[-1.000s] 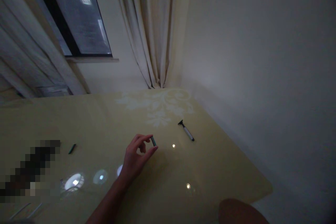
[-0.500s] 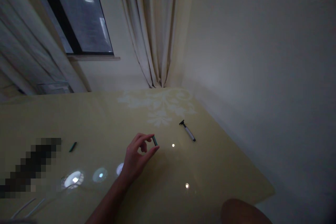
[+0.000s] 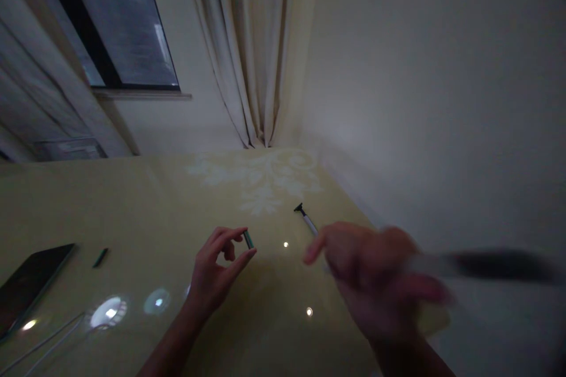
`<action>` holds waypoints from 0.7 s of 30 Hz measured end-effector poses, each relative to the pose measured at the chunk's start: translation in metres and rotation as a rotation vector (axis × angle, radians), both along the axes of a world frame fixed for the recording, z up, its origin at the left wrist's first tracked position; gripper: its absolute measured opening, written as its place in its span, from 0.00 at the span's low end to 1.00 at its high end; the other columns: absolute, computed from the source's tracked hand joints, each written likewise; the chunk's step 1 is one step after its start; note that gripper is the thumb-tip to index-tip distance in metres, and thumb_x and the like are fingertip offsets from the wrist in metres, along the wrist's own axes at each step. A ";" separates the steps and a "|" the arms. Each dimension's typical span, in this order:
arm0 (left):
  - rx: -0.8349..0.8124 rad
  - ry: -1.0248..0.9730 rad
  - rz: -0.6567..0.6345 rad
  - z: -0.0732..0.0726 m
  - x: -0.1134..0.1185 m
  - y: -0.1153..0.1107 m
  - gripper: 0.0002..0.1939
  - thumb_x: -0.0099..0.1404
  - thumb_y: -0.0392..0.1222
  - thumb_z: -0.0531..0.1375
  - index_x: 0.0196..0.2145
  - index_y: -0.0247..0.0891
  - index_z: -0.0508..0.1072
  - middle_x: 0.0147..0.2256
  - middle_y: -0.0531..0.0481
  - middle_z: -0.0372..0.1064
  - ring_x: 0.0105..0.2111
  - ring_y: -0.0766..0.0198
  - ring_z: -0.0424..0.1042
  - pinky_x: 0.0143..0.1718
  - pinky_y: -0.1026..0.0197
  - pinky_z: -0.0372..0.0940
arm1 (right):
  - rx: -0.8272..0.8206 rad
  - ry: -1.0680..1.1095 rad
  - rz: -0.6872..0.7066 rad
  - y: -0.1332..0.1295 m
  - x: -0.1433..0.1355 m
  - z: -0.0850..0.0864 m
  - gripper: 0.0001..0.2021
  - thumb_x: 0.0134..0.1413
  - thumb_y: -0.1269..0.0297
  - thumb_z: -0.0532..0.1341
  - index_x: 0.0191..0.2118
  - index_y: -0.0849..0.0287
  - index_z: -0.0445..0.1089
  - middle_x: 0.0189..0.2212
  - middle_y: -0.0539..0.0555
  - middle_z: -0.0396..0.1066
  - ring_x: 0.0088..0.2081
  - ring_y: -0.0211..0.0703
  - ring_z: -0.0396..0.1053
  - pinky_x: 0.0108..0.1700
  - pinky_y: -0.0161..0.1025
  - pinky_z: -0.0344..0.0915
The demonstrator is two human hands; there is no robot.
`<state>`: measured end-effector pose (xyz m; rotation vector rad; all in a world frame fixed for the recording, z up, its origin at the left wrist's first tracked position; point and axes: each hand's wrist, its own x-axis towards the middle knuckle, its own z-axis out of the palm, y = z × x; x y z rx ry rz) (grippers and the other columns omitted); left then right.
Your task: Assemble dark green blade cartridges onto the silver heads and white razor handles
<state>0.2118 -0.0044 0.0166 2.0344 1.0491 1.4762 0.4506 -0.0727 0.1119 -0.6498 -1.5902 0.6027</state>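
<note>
Between thumb and forefinger, my left hand pinches a small dark green razor cartridge above the table. My right hand, smeared by motion, is over the right side of the table with its fingers curled. A blurred long object with a pale part and a dark part sticks out of it to the right. Behind the right hand a razor with a black head and grey handle lies on the table, its lower end covered by that hand. A second dark green cartridge lies at the left.
The glossy yellowish table reflects several lights. A dark tablet-like device lies at the left edge, with a pale cable nearer to me. Behind the table are a curtain and window; a wall borders it on the right.
My right hand has risen into view from the lower right with the blurred object. My left hand still pinches the cartridge. The view has shifted slightly, moving the scene left.
</note>
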 end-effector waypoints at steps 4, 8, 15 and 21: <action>0.012 0.000 0.027 0.002 -0.003 -0.001 0.18 0.68 0.46 0.71 0.55 0.45 0.79 0.38 0.54 0.71 0.27 0.68 0.66 0.32 0.64 0.69 | -0.136 -0.552 -0.109 0.049 0.006 -0.028 0.25 0.80 0.45 0.49 0.37 0.56 0.72 0.29 0.50 0.70 0.29 0.40 0.68 0.34 0.38 0.65; 0.013 0.045 0.041 0.001 -0.005 -0.001 0.19 0.69 0.46 0.71 0.56 0.46 0.78 0.38 0.54 0.71 0.27 0.68 0.67 0.32 0.64 0.69 | -0.220 -0.776 -0.075 0.062 0.006 -0.057 0.24 0.81 0.50 0.47 0.45 0.58 0.76 0.36 0.55 0.79 0.37 0.44 0.76 0.39 0.38 0.66; -0.015 0.119 -0.002 -0.003 0.000 -0.008 0.18 0.70 0.44 0.70 0.57 0.49 0.77 0.38 0.54 0.70 0.28 0.67 0.69 0.32 0.63 0.70 | -0.235 -0.803 -0.068 0.050 0.004 -0.075 0.21 0.80 0.54 0.49 0.62 0.57 0.74 0.55 0.59 0.81 0.53 0.52 0.80 0.54 0.44 0.72; -0.033 0.108 0.000 0.001 0.002 -0.009 0.18 0.70 0.44 0.70 0.56 0.48 0.78 0.38 0.53 0.72 0.28 0.66 0.70 0.32 0.62 0.71 | -0.230 -0.766 -0.059 0.048 0.005 -0.073 0.22 0.79 0.55 0.51 0.63 0.58 0.74 0.56 0.60 0.81 0.55 0.54 0.80 0.56 0.47 0.75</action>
